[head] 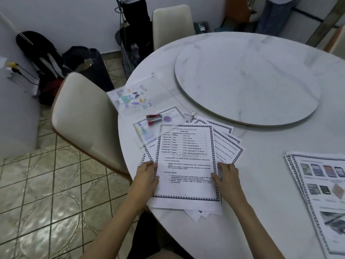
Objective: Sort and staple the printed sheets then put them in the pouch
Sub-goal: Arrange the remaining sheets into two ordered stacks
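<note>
Left hand [147,172] palm down, thumb over sheet edge | right hand [226,174] mirrors it | I read both pinching the fanned printed sheets [184,165] at table [261,184] near rim | stapler [154,118], pouch [130,96] just beyond

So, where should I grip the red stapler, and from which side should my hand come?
Probably across the middle of the stapler, thumb on one long side and fingers on the other, coming from above. It lies flat with its long axis roughly left to right and both long sides free. The left hand is nearer, but it now holds the sheets.
</note>
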Motion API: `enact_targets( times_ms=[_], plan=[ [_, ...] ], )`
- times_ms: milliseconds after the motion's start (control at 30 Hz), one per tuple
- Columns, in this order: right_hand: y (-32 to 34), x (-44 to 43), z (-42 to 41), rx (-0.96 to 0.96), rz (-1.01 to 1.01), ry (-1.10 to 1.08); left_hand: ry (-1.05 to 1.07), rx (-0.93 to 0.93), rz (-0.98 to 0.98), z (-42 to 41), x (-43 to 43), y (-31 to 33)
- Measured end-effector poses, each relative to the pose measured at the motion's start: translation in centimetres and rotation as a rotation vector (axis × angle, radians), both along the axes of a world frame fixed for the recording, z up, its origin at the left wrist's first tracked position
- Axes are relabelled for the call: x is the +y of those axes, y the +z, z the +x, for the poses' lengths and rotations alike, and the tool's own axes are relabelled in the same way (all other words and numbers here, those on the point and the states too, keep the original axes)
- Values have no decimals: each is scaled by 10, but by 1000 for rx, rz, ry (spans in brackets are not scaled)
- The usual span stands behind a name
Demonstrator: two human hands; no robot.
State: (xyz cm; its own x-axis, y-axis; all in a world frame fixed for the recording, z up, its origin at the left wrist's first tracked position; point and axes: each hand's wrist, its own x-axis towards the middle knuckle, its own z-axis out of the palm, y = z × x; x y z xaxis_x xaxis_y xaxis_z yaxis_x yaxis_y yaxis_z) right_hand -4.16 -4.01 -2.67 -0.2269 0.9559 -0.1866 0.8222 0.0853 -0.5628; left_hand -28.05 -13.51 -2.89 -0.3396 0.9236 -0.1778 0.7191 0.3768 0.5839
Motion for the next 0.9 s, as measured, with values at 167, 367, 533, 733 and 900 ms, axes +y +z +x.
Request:
enact_targets(
  times_ms=[167, 367, 533, 733, 900],
  plan=[
    [-2, 1, -16, 59, 2, -214, -68, -87, 8, -20, 28, 7],
    [-3, 1, -40, 3, 22, -430, -185, -129, 19, -56, 54, 15],
    [-3, -4, -56, -89, 43, -530, -355, -72, -20, -87, 74, 8],
    [-6, -10, -71, -122, 61, -592, -437, -67, -6, -111, 92, 6],
    [-5, -11, -79, -113, 54, -627, -406, -57, -21, -132, 107, 8]
  ],
)
